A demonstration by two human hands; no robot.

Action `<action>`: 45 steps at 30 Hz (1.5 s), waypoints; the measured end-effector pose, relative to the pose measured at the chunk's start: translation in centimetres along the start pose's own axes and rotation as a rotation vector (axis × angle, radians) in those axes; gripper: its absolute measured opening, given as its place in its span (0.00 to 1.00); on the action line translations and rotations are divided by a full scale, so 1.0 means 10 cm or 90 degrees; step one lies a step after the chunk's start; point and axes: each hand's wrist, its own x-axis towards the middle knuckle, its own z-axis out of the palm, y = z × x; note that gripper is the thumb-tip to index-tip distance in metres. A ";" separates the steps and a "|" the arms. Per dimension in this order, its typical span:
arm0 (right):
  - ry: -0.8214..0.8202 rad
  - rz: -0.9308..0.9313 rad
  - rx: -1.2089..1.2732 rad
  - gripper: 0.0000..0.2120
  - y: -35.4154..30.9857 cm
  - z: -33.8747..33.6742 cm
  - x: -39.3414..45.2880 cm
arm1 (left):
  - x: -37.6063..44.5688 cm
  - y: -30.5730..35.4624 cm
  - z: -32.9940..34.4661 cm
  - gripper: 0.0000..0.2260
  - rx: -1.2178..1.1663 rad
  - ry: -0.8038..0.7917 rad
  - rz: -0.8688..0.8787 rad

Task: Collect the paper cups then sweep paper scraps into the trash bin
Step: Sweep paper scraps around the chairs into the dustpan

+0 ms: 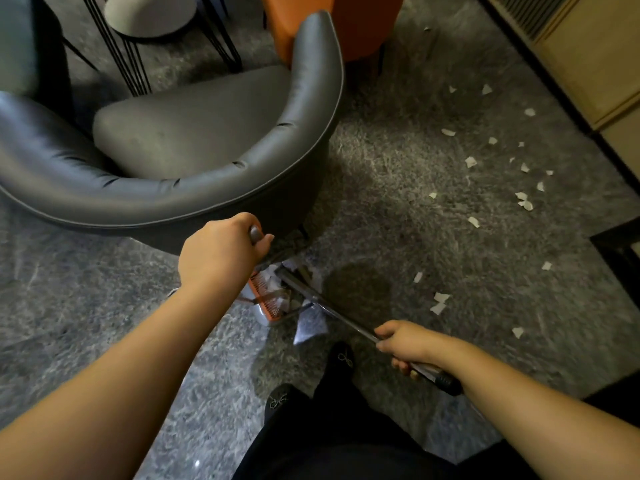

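My left hand grips the grey top of a dustpan handle just below the armchair's rim. The orange and white dustpan sits on the floor under that hand, with white paper scraps inside it. My right hand grips the metal broom handle, which slants from lower right up to the dustpan. The broom's head is mostly hidden behind the pan. Several white paper scraps lie scattered across the grey carpet on the right. No paper cups or trash bin are in view.
A dark grey leather armchair fills the upper left, close to the dustpan. An orange seat and a wire-legged stool stand behind it. A beige cabinet lines the right wall. My black shoes are near the broom.
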 end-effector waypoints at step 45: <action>0.287 0.117 0.727 0.15 3.29 -1.45 -0.18 | 0.65 3.91 0.76 0.11 0.046 -0.196 0.409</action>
